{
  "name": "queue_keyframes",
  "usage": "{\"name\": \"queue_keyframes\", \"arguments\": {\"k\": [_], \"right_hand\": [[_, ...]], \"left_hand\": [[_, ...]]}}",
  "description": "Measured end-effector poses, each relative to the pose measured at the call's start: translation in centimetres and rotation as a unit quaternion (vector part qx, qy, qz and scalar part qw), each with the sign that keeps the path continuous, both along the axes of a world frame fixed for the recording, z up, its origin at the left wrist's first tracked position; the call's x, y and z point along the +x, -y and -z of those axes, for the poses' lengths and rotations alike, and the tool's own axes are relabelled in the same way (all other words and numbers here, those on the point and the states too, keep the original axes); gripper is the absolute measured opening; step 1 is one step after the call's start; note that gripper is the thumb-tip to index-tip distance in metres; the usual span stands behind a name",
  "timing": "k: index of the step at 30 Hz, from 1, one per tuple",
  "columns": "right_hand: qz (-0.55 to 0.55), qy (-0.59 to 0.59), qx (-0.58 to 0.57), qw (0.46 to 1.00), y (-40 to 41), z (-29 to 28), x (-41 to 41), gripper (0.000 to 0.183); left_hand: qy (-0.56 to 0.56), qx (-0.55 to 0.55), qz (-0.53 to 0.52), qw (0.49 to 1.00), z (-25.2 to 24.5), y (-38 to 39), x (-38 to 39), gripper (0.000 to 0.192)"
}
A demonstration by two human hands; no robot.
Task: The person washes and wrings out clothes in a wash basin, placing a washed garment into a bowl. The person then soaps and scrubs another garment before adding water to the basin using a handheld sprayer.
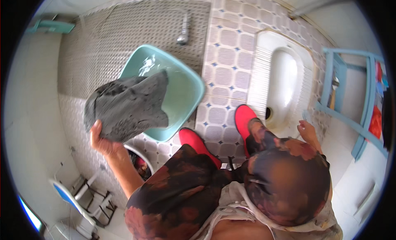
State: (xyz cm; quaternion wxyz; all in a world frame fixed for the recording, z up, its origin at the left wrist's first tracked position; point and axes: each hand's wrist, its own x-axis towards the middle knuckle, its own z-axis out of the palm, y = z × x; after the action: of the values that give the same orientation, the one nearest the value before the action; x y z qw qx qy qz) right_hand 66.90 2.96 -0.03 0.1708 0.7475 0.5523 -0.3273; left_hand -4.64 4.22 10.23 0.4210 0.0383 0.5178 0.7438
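My left hand (105, 144) grips a wet-looking dark grey cloth (133, 107) by its lower left edge, thumb on top. The cloth is bunched, and its far end hangs over a light green plastic basin (185, 116). Water (176, 88) lies in the basin, with light glinting off its surface. My right hand (307, 131) is beside my right knee, apart from the basin, its fingers partly curled. Near its fingertips is a small pale bluish shape (305, 115), too blurred to name. Part of this hand is hidden by the patterned trouser leg (287, 178).
A white squat toilet (287, 76) is set in the tiled floor on the right, with a light blue shelf frame (368, 91) beyond. A shower head (183, 32) lies on the textured mat (123, 32). Lower left stand a round tub (148, 159) with dark cloth and a folding chair (77, 206).
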Motion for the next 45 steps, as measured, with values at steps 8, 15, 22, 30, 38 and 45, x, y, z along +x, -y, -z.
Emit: {"name": "queue_keyframes", "arguments": {"k": [8,15,22,30,38,45], "right_hand": [[-0.053,-0.247,-0.063,0.966,-11.7,-3.2,-13.6,0.039],[-0.177,-0.271,-0.094,0.942,-15.9,-3.5,-22.0,0.037],[-0.332,-0.280,-0.111,0.894,-19.1,-4.7,-27.7,0.034],[-0.507,-0.317,-0.081,0.797,-22.0,-6.0,-35.6,0.032],[-0.528,-0.343,-0.136,0.764,-22.8,-7.1,-45.9,0.033],[-0.454,-0.374,-0.135,0.797,-22.0,-2.5,-49.1,0.038]], "left_hand": [[-0.033,0.009,-0.021,0.999,-1.8,-0.1,0.1,0.039],[-0.039,0.061,-0.011,0.997,-3.0,0.7,-0.7,0.048],[-0.074,0.052,0.070,0.993,-1.3,-0.6,-0.4,0.054],[0.012,0.005,0.121,0.993,8.2,-0.8,0.7,0.060],[0.098,0.027,0.120,0.988,11.4,-1.7,3.7,0.072],[0.108,0.027,0.177,0.978,11.3,-1.2,5.9,0.058]]}}
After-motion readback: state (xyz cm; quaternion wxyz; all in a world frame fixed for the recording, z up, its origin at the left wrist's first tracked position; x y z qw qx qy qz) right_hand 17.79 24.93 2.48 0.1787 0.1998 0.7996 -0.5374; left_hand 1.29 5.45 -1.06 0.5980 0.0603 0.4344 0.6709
